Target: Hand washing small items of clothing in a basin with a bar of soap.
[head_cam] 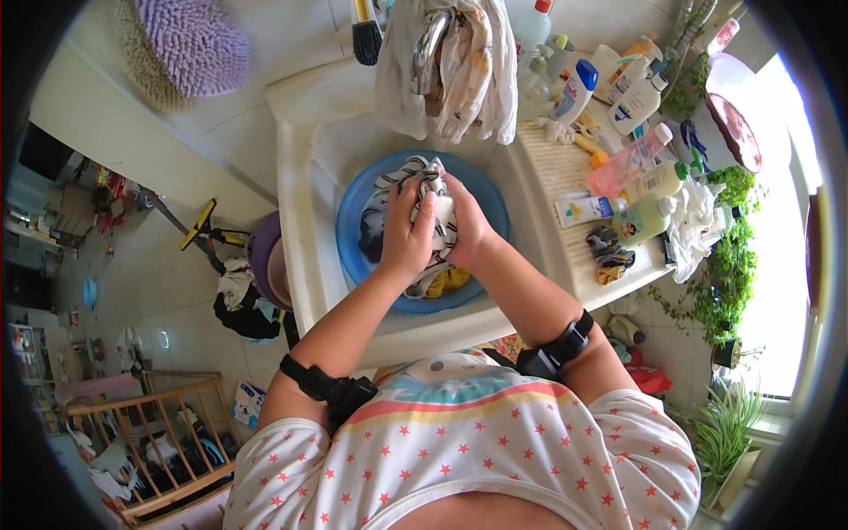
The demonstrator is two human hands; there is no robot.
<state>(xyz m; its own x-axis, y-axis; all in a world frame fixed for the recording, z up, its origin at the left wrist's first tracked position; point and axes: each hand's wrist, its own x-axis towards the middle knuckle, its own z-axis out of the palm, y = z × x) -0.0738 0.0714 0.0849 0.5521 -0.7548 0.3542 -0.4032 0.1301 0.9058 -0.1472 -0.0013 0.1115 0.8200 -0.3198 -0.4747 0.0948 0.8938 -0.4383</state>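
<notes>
Both my left hand (411,228) and my right hand (469,222) are closed around a bunched white garment with dark stripes (442,235), one hand on each side of it. The garment is above a round blue plastic basin (348,248), which stands inside a white laundry sink (301,265). A dark wet cloth (372,233) lies at the basin's left side. Below my hands, a yellow cloth (447,283) rests near the basin's front rim. My palms and some fingers are hidden by the garment.
White cloths (464,73) drape over the metal faucet (430,50) behind the basin. Several bottles, including a pink one (629,159), crowd the sink's ribbed washboard side (546,179). Small dark socks (607,248) lie there too. A purple bucket (265,255) stands left of the sink.
</notes>
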